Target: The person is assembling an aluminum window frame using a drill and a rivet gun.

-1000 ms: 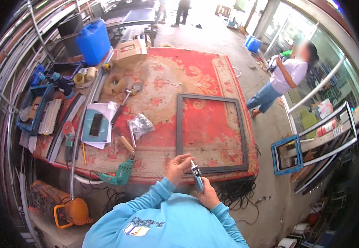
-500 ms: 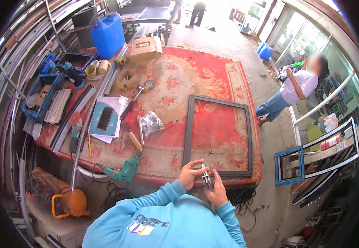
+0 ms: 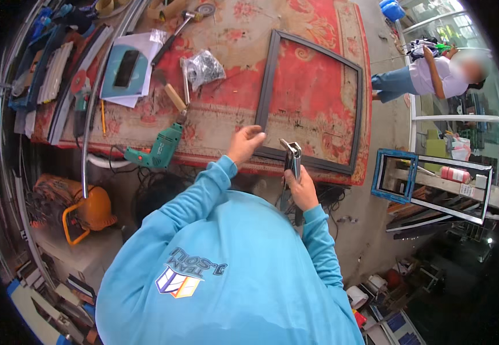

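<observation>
My right hand [image 3: 301, 188] is wrapped around a metal hand riveter [image 3: 293, 156], held upright with its head pointing up, just in front of the table edge. A thin tip sticks out of the head toward the left. To the left of it, apart from the tool, my left hand [image 3: 245, 145] is raised with its fingers loosely stretched to the right and slightly apart. Nothing shows between them. Just beyond both hands, a dark grey rectangular frame [image 3: 268, 75] lies flat on the red patterned cloth [image 3: 226, 122], its near corner close to my left fingertips.
A green power drill [image 3: 164, 146] lies at the table's front edge, left of my hands. Beyond it are a clear plastic bag [image 3: 204, 68], papers with a phone [image 3: 126, 68], and an angle grinder [image 3: 81, 103]. At right, a person [image 3: 433, 72] stands near blue and white frames [image 3: 396, 198].
My left hand has come away from the riveter's head and moved left. The riveter now stands more upright in my right hand. The view has tilted down toward my body.
</observation>
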Demonstrator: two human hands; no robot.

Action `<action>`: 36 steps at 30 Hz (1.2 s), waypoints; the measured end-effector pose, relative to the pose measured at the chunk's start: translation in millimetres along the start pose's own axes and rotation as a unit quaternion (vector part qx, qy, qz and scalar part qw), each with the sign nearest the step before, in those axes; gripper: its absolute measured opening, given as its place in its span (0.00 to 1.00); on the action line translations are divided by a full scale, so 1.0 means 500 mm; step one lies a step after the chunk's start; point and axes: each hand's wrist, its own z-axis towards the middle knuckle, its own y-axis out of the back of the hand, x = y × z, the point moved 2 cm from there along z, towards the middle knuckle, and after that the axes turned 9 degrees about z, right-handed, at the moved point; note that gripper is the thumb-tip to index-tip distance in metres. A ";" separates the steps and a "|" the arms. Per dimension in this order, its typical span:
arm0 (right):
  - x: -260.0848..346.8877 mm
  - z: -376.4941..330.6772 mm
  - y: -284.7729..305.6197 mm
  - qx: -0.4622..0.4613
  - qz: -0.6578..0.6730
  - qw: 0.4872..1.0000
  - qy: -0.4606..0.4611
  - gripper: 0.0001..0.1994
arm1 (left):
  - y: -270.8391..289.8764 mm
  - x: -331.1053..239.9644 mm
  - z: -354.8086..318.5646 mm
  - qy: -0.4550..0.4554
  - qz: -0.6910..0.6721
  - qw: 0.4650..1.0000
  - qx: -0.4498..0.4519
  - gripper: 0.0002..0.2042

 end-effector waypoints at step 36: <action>0.002 0.155 -0.097 0.127 -0.256 0.949 -0.136 0.38 | 0.068 0.146 0.014 -0.222 0.625 0.722 -0.198 0.32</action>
